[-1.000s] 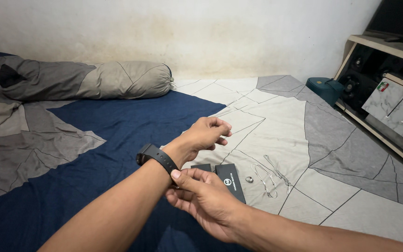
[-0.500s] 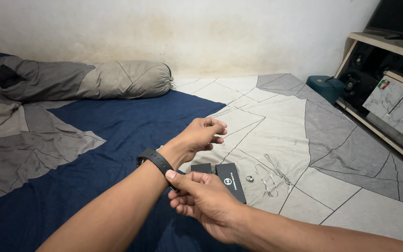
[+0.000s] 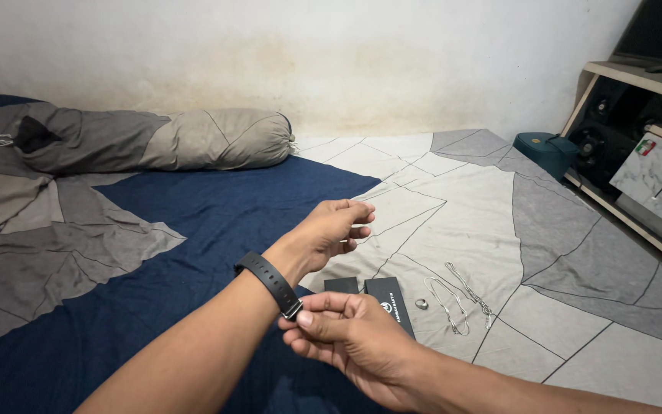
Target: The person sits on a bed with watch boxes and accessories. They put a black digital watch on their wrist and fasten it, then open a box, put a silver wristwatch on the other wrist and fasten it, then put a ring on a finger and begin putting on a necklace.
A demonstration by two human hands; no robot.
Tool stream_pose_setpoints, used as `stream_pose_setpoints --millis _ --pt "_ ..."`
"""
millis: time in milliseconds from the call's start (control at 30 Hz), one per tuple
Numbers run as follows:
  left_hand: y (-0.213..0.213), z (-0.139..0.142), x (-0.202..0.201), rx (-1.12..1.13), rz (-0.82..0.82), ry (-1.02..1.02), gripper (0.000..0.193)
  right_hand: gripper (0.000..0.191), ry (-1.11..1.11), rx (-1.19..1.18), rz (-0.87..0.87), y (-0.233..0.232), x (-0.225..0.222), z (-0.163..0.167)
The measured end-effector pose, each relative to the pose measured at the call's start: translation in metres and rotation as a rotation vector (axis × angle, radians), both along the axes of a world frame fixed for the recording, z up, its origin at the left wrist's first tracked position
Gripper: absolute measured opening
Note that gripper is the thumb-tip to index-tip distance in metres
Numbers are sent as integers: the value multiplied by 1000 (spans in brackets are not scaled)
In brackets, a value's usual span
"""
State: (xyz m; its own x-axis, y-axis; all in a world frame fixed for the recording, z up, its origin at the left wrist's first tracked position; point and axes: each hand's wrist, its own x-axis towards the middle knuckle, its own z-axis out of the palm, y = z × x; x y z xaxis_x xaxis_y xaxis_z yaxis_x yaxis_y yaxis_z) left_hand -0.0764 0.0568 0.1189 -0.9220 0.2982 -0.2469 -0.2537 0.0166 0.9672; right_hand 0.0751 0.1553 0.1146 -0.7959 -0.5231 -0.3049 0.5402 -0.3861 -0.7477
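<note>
Left hand (image 3: 331, 230) stretched out over the bed (image 3: 155, 230), fingers loosely curled, holding nothing. Black wristband (image 3: 268, 284) on the left wrist. Right hand (image 3: 346, 341) pinches the wristband's buckle end between thumb and fingertips. On the sheet just behind the right hand: two black flat boxes (image 3: 388, 300), a small ring (image 3: 421, 303), a thin silver chain (image 3: 457, 299). Grey bolster (image 3: 155, 142) by the wall.

on the bed (image 3: 193, 222), a bolster (image 3: 162, 139) lies far left; two flat boxes (image 3: 377, 295) lie near, with a ring (image 3: 421, 303) and chains (image 3: 457, 297) to their right.
</note>
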Motion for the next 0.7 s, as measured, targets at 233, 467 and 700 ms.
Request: stream_pose_setpoints --millis 233,467,700 --pt "7 1 -1 62 9 -28 14 17 73 -17 12 2 -7 -22" --pt "7 4 7 19 -51 37 18 24 97 -34 115 9 -13 -27" --pt "-1 6 11 -309 14 733 22 34 75 -33 265 26 -18 -10"
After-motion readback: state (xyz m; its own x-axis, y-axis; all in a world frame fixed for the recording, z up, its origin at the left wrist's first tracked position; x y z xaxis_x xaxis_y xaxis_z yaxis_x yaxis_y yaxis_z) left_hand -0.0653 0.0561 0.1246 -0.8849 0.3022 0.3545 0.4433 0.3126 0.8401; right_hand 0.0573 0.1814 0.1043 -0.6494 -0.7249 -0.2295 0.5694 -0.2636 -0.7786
